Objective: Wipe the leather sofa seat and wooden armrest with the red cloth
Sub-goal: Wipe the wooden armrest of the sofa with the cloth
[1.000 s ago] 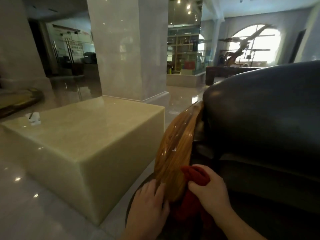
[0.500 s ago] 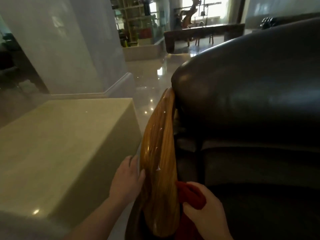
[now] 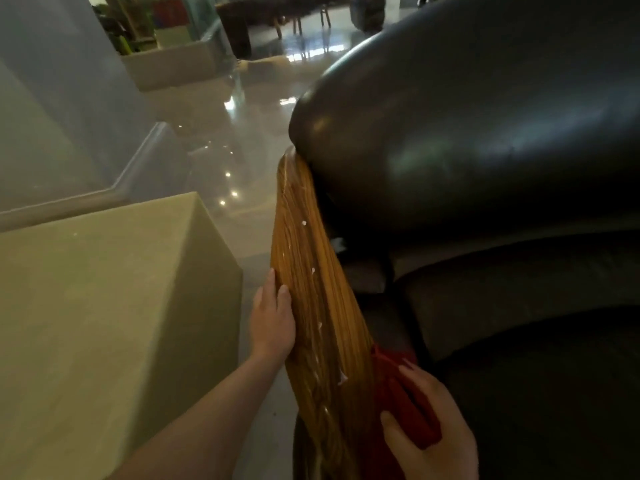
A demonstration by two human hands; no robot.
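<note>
Since half a second ago the left hand (image 3: 273, 323) has slid farther up the outer edge of the wooden armrest (image 3: 318, 306), and the view has tipped down so the armrest runs long from 12 o'clock toward 6 o'clock. That left hand lies flat and open against the armrest's outer side at about 9 o'clock of the wood, fingers extended, gripping nothing. Over at 4 o'clock of the armrest, the right hand (image 3: 436, 424) has its grip closed around the bunched red cloth (image 3: 401, 386), thumb and fingers pinching the fabric and pressing it against the armrest's inner face, just beside the dark leather sofa seat (image 3: 519, 341). Small white specks dot the glossy wood along its ridge. Left of the armrest, at 9 o'clock, stands a pale stone block (image 3: 104, 323) on the shiny floor (image 3: 249, 109)
</note>
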